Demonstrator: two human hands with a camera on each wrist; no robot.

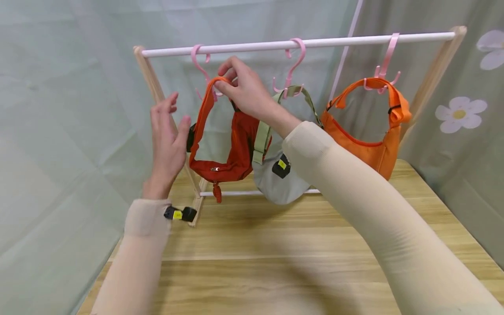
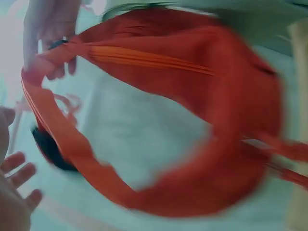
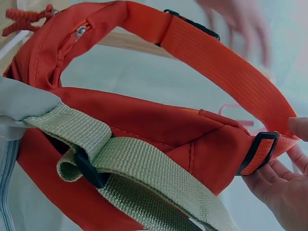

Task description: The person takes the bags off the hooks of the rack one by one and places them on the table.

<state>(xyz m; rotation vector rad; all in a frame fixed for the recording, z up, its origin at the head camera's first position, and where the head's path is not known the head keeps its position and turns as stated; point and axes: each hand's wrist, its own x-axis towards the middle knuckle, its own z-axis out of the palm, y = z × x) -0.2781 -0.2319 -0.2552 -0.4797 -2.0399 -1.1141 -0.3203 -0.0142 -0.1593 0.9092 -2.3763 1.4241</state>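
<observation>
My right fingers (image 1: pixel 227 65) pinch the orange-red strap (image 1: pixel 202 114), which could slip should I loosen (left fingers (image 1: pixel 155 117) apart, empty).

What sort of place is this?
Probably a small staged indoor setup: a rack hung with three bags, the wood-grain table under it, and pale curtain-like fabric around.

The red bag (image 1: pixel 242 135), left of centre in the head view, is matt, creased cloth, its strap (image 3: pixel 216 72) ribbed webbing with a black plastic-looking slider (image 3: pixel 195 26) and shiny metal zip pull (image 3: pixel 82 31). Coarsely woven green webbing (image 3: pixel 154 163) crosses the right wrist view's lower half. Along the top: smooth pink plastic-looking hooks (image 1: pixel 390 54), a smooth white rail (image 1: pixel 252 46). At upper right, pale wood post (image 1: pixel 436 72); below, wood-grained desk (image 1: pixel 236 249) with a soft sheen.
</observation>
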